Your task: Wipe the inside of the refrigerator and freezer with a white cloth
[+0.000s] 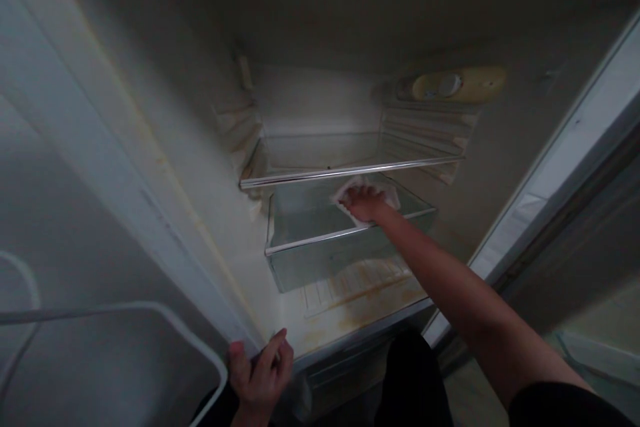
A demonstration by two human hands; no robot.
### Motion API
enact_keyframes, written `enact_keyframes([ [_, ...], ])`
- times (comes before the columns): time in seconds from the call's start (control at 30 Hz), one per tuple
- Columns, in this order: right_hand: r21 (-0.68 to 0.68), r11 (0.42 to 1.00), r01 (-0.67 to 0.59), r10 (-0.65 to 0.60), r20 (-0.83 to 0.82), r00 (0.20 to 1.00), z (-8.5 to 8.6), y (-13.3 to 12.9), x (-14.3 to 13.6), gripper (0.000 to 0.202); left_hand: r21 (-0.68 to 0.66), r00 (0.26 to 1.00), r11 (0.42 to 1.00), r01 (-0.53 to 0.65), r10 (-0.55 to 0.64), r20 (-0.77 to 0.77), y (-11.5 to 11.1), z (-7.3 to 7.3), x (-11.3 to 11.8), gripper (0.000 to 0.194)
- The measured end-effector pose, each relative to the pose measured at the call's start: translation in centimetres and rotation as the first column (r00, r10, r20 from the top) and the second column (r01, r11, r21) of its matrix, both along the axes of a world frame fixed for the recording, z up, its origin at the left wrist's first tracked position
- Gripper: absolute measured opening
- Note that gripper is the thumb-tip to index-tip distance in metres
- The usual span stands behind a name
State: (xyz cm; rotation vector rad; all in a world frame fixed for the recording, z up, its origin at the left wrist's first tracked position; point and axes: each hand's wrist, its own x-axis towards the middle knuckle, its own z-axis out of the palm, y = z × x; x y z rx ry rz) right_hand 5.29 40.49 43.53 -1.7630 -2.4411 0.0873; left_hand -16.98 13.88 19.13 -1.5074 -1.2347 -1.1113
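Crumpled white cloth (pixel 391 196) held under right hand (pixel 364 203), yellow-stained fridge (pixel 320 100), left hand (pixel 263 373) at seven o'clock, grip unclear

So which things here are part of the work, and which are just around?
In use:
- right hand, pressed on the cloth
- white cloth
- lower glass shelf, under the cloth
- left hand, at the fridge's front edge

Just around:
- white cord
- upper shelf
- yellowed fitting

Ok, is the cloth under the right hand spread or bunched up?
Spread, at least partly: the cloth shows past both sides of the right hand; the middle is hidden.
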Motion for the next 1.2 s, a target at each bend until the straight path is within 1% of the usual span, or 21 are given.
enact_keyframes([
  [0.03,-0.014,0.997,-0.079,0.079,-0.01,0.997,0.1,-1.4,-1.8,0.081,0.035,0.996,0.998,-0.052,0.054,-0.066,0.0,0.0,0.0,0.037],
  [0.1,-0.031,0.972,-0.233,0.232,-0.016,0.973,0.3,-4.3,-5.4,0.074,0.128,0.956,0.979,-0.159,0.185,-0.228,0.0,0.5,-0.1,0.033],
  [0.13,-0.022,0.948,-0.318,0.318,-0.01,0.948,0.3,-5.7,-7.1,0.068,0.138,0.942,0.975,-0.173,0.205,-0.267,0.0,0.9,-0.2,0.032],
  [0.17,-0.007,0.912,-0.411,0.411,0.0,0.912,0.3,-7.1,-8.6,0.063,0.14,0.93,0.975,-0.172,0.208,-0.303,0.0,1.4,-0.3,0.032],
  [0.2,0.001,0.9,-0.436,0.436,0.001,0.9,0.1,-8.4,-10.0,0.064,0.139,0.915,0.976,-0.166,0.206,-0.348,-0.1,1.8,-0.5,0.032],
  [0.27,0.098,0.892,-0.442,0.447,-0.039,0.894,-0.5,-10.7,-12.0,0.064,0.127,0.885,0.979,-0.158,0.197,-0.422,-0.2,2.6,-0.7,0.031],
  [0.3,0.153,0.897,-0.415,0.427,-0.058,0.902,-0.9,-11.6,-12.5,0.064,0.115,0.877,0.981,-0.16,0.194,-0.44,-0.3,2.9,-0.8,0.03],
  [0.37,0.266,0.89,-0.37,0.404,-0.085,0.911,-1.9,-13.0,-12.6,0.065,0.096,0.875,0.983,-0.155,0.182,-0.448,-0.4,3.5,-0.8,0.029],
  [0.43,0.339,0.867,-0.366,0.417,-0.09,0.905,-2.8,-13.5,-11.6,0.067,0.09,0.884,0.989,-0.117,0.145,-0.445,-0.5,4.0,-0.7,0.031],
  [0.5,0.372,0.85,-0.373,0.435,-0.094,0.896,-3.3,-13.3,-9.8,0.067,0.084,0.886,0.994,-0.062,0.094,-0.453,-0.5,4.4,-0.5,0.034],
  [0.57,0.381,0.862,-0.334,0.405,-0.123,0.906,-3.5,-12.3,-7.5,0.068,0.08,0.889,0.996,-0.037,0.069,-0.452,-0.4,4.6,-0.5,0.035],
  [0.67,0.382,0.903,-0.196,0.28,-0.18,0.943,-3.5,-9.8,-3.2,0.068,0.101,0.897,0.993,-0.055,0.093,-0.432,-0.4,4.6,-0.5,0.033],
  [0.73,0.378,0.922,-0.087,0.174,-0.201,0.964,-3.4,-7.8,0.3,0.062,0.12,0.896,0.991,-0.067,0.113,-0.429,-0.3,4.4,-0.5,0.032],
  [0.8,0.376,0.925,0.05,0.041,-0.231,0.972,-3.4,-5.8,4.2,0.054,0.132,0.9,0.989,-0.073,0.122,-0.418,-0.3,4.2,-0.5,0.031],
  [0.87,0.351,0.917,0.188,-0.096,-0.263,0.96,-3.5,-4.0,7.8,0.05,0.129,0.904,0.99,-0.062,0.11,-0.413,-0.3,4.0,-0.6,0.032],
  [0.93,0.359,0.906,0.226,-0.139,-0.252,0.958,-3.8,-2.8,10.5,0.049,0.129,0.906,0.991,-0.039,0.089,-0.413,-0.2,3.9,-0.5,0.033],
  [0.97,0.375,0.898,0.229,-0.144,-0.241,0.96,-4.0,-2.5,11.3,0.049,0.132,0.906,0.991,-0.026,0.079,-0.415,-0.1,3.9,-0.5,0.033],
  [1.03,0.423,0.877,0.23,-0.146,-0.223,0.964,-4.7,-2.2,11.9,0.047,0.142,0.917,0.99,-0.013,0.068,-0.393,0.0,3.9,-0.4,0.033],
  [1.1,0.48,0.834,0.271,-0.179,-0.23,0.957,-5.6,-2.4,11.5,0.046,0.144,0.926,0.989,-0.014,0.067,-0.371,0.1,3.8,-0.3,0.033],
  [1.2,0.56,0.752,0.347,-0.239,-0.259,0.936,-6.8,-3.6,9.8,0.047,0.136,0.923,0.991,-0.012,0.063,-0.38,0.1,3.5,-0.4,0.033],
])
